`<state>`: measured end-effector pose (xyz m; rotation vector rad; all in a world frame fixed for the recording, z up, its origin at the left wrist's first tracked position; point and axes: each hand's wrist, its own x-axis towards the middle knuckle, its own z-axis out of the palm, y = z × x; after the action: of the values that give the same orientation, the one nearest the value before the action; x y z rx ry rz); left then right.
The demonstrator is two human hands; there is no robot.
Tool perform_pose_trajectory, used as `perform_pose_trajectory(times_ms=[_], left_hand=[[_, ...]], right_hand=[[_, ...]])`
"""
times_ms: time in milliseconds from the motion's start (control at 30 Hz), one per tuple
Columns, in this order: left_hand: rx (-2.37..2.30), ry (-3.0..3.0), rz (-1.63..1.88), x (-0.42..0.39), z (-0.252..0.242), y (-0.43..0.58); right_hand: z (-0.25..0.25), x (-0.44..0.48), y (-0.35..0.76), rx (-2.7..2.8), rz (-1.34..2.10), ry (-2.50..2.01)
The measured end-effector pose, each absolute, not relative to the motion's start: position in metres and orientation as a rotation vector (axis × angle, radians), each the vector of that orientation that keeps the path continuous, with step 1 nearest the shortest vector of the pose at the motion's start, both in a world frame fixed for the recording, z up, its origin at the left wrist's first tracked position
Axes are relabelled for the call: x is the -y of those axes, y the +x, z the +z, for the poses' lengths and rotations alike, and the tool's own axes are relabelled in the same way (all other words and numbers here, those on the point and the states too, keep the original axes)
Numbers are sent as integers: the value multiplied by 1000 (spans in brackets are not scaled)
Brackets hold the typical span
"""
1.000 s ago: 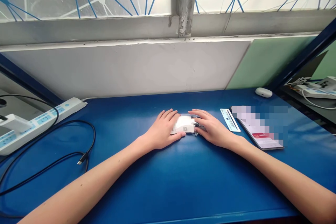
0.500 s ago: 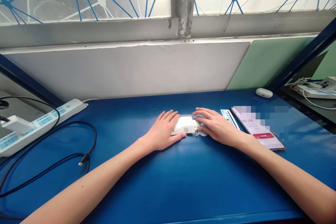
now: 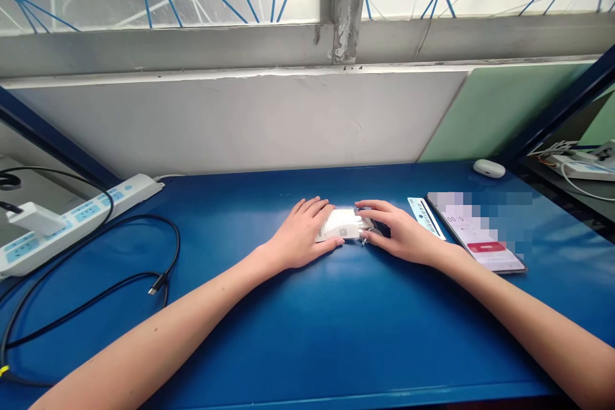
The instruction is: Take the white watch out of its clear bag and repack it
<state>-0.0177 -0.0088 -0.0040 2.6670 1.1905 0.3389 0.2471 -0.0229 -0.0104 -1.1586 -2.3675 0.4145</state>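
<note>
A small white packet [image 3: 342,225] with a printed code lies flat on the blue table [image 3: 307,327], near its middle. My left hand [image 3: 300,235] rests on the packet's left end, fingers stretched flat over it and thumb along its near edge. My right hand [image 3: 401,231] touches the packet's right end, fingers stretched out and low over the table. A small metal piece [image 3: 366,240] shows just under my right fingertips; I cannot make out what it is.
A phone [image 3: 480,237] and a light blue card [image 3: 425,216] lie right of my right hand. A white earbud case [image 3: 489,168] sits at the back right. A white power strip [image 3: 77,218] and a black cable [image 3: 120,282] occupy the left side.
My right hand has drawn slightly back toward the packet's right end. The view has shifted a little to the left. The packet stays flat under both hands.
</note>
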Motion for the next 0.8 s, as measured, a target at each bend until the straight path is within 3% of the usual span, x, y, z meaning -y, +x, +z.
perform_pose_trajectory(times_ms=[533,800], left_hand=[[-1191,2673,338,10,-2,-17],[-1193,2667,362,11,-2,-17]], right_hand=[[10,21,258,2443,335,-1243],[-7,20,250,2374,412,-1155]])
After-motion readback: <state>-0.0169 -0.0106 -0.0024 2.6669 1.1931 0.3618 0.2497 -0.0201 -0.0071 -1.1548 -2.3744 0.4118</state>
